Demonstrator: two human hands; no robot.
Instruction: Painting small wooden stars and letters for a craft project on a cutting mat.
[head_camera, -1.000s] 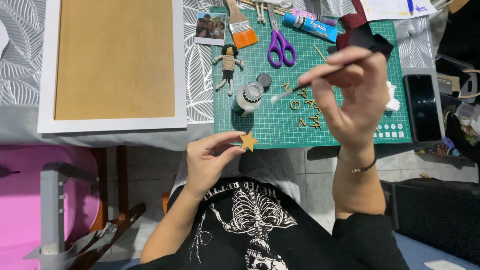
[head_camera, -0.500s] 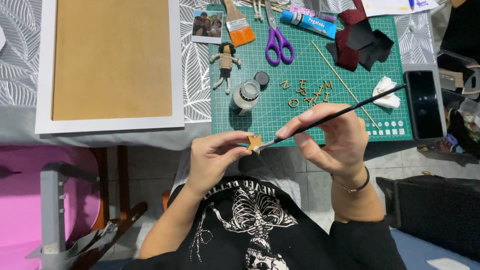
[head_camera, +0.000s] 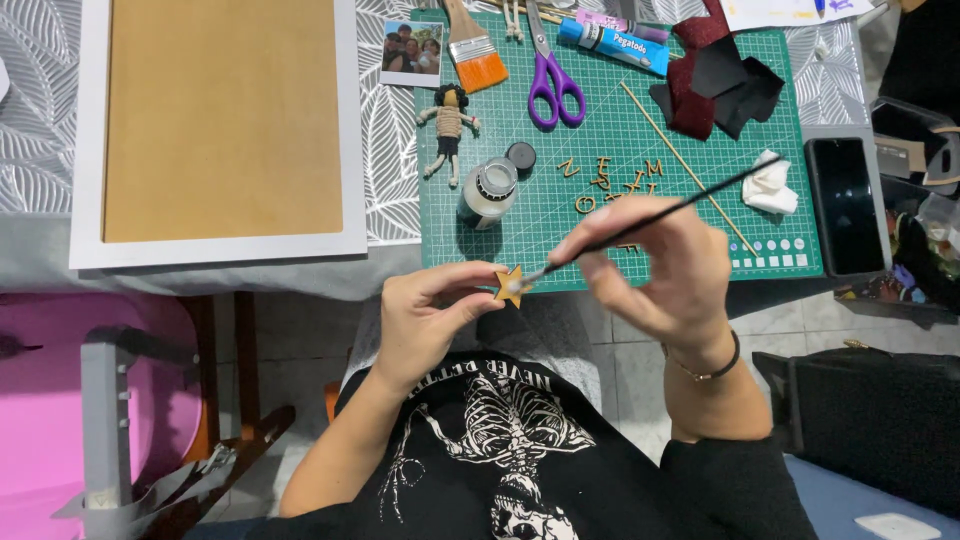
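My left hand (head_camera: 425, 315) pinches a small wooden star (head_camera: 510, 284) just in front of the table's near edge. A thin black-handled paintbrush (head_camera: 660, 215) is held in my right hand (head_camera: 660, 270), and its tip touches the star. Behind them the green cutting mat (head_camera: 610, 120) carries an open small glass jar (head_camera: 488, 192) with its black lid (head_camera: 520, 156) beside it, and several small wooden letters (head_camera: 610, 180).
A white-framed brown board (head_camera: 222, 120) lies at the left. On or by the mat are purple scissors (head_camera: 552, 70), a flat orange brush (head_camera: 475, 50), a little doll (head_camera: 448, 130), a photo (head_camera: 411, 50), a glue tube (head_camera: 615, 42), dark felt scraps (head_camera: 715, 85), a wooden stick (head_camera: 690, 170), crumpled tissue (head_camera: 772, 185), a phone (head_camera: 846, 205).
My right hand came down from over the mat toward my left hand, and the brush tip now touches the star. The left hand stayed roughly where it was.
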